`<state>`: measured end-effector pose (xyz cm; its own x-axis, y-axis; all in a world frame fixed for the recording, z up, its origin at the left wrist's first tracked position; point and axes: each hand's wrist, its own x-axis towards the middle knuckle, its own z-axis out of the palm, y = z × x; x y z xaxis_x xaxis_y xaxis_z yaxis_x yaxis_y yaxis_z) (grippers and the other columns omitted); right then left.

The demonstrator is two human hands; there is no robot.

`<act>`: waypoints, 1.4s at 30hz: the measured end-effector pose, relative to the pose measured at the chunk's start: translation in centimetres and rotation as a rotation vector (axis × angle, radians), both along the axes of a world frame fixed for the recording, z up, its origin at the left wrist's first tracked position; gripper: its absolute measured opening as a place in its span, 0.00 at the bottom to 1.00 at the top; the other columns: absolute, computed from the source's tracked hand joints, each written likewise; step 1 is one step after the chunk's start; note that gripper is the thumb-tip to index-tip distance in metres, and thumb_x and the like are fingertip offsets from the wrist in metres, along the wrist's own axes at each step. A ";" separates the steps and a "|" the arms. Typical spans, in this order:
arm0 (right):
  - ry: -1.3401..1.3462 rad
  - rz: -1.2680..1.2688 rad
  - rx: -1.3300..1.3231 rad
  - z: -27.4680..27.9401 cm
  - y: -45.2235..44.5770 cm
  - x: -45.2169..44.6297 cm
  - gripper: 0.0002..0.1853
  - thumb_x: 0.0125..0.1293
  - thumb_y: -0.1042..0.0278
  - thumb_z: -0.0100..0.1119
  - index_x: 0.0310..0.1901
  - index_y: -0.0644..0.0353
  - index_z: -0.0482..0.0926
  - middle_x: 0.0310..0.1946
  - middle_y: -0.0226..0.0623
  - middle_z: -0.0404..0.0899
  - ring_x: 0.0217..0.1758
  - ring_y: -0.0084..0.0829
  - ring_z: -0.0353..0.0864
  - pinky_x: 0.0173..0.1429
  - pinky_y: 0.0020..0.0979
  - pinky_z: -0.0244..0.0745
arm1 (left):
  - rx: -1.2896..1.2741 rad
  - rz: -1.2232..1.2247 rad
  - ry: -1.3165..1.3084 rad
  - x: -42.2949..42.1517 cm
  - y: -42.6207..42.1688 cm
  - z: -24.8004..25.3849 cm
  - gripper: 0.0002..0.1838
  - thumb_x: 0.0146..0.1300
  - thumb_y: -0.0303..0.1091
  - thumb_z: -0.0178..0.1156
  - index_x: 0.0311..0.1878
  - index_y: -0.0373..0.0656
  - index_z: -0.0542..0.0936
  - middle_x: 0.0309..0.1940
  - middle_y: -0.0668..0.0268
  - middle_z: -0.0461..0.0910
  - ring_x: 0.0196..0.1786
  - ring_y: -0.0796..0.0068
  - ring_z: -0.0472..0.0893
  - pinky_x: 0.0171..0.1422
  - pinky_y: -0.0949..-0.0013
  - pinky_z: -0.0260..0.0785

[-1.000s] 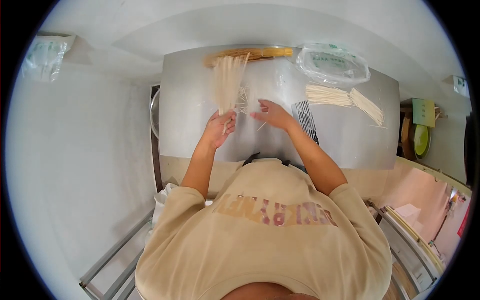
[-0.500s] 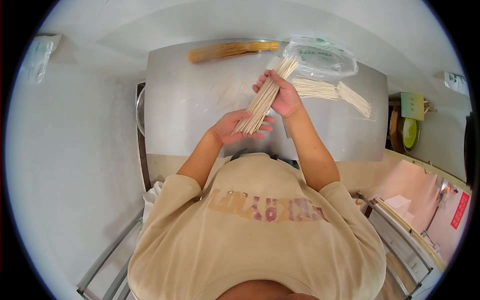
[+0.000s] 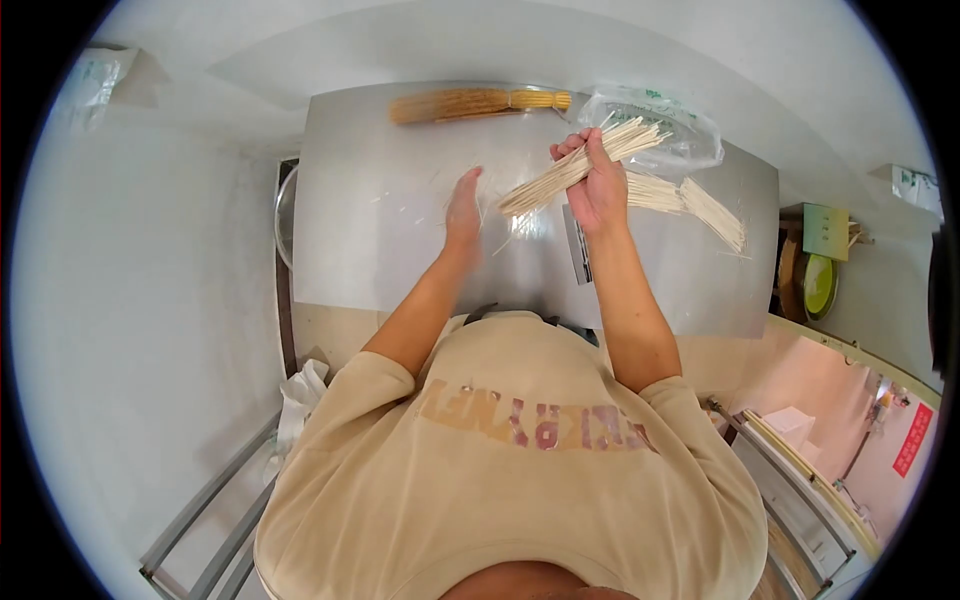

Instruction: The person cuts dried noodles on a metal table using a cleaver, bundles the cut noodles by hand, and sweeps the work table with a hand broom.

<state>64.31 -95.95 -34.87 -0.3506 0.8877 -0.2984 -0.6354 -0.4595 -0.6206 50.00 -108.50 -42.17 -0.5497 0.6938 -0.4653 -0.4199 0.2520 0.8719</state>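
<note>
My right hand (image 3: 598, 190) is wrapped round a bundle of thin pale sticks (image 3: 545, 188), which slants up to the right over the metal table (image 3: 370, 250). To the left, my left hand (image 3: 463, 210) is upright on edge above the tabletop, slightly blurred, its fingers stretched and holding nothing. A few loose stick bits lie close to it. Beyond my right wrist lie two more groups of pale sticks, one (image 3: 655, 192) partly behind my hand and one (image 3: 715, 214) fanned to the right.
A straw brush (image 3: 450, 105) lies along the far edge. A clear plastic bag (image 3: 690, 140) is at the back right. A dark striped piece (image 3: 580, 250) lies by my right forearm. Beyond the table's right side is a green oval object (image 3: 819, 285).
My left hand has let go of the bundle and moved left. The bundle, now in my right hand alone, has shifted right and tilted flatter.
</note>
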 end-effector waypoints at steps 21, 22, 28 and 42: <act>0.512 0.325 -0.156 -2.0 -1.5 3.9 0.49 0.70 0.26 0.43 0.78 0.59 0.52 0.77 0.59 0.53 0.81 0.55 0.52 0.80 0.60 0.51 | 0.071 -0.904 -0.780 1.0 0.3 7.7 0.21 0.79 0.41 0.50 0.67 0.38 0.72 0.54 0.55 0.82 0.56 0.63 0.83 0.58 0.55 0.78; 0.549 0.334 -0.156 -1.9 -1.5 4.1 0.50 0.69 0.25 0.43 0.78 0.59 0.52 0.77 0.58 0.53 0.81 0.54 0.52 0.80 0.60 0.51 | 0.044 -0.868 -0.835 1.3 0.5 7.5 0.21 0.80 0.43 0.47 0.66 0.39 0.73 0.53 0.57 0.82 0.53 0.65 0.84 0.55 0.56 0.79; 0.563 0.342 -0.163 -1.4 -1.2 5.3 0.54 0.67 0.23 0.46 0.78 0.63 0.50 0.78 0.58 0.51 0.82 0.53 0.50 0.81 0.59 0.49 | 0.031 -0.931 -0.801 2.3 0.9 5.1 0.25 0.81 0.52 0.43 0.63 0.41 0.75 0.41 0.66 0.80 0.35 0.76 0.77 0.41 0.65 0.74; 0.206 -0.017 -0.442 -7.4 2.5 9.0 0.16 0.73 0.55 0.61 0.29 0.49 0.68 0.21 0.26 0.64 0.27 0.26 0.66 0.44 0.35 0.71 | -0.090 -0.668 -0.535 8.8 5.0 1.3 0.27 0.73 0.60 0.51 0.50 0.42 0.75 0.38 0.65 0.80 0.38 0.72 0.80 0.43 0.69 0.72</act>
<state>73.31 -93.44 -42.32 -0.4283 0.6977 -0.5742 -0.7342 -0.6391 -0.2291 58.78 -103.45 -40.85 0.2699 0.7415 -0.6142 -0.5075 0.6517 0.5638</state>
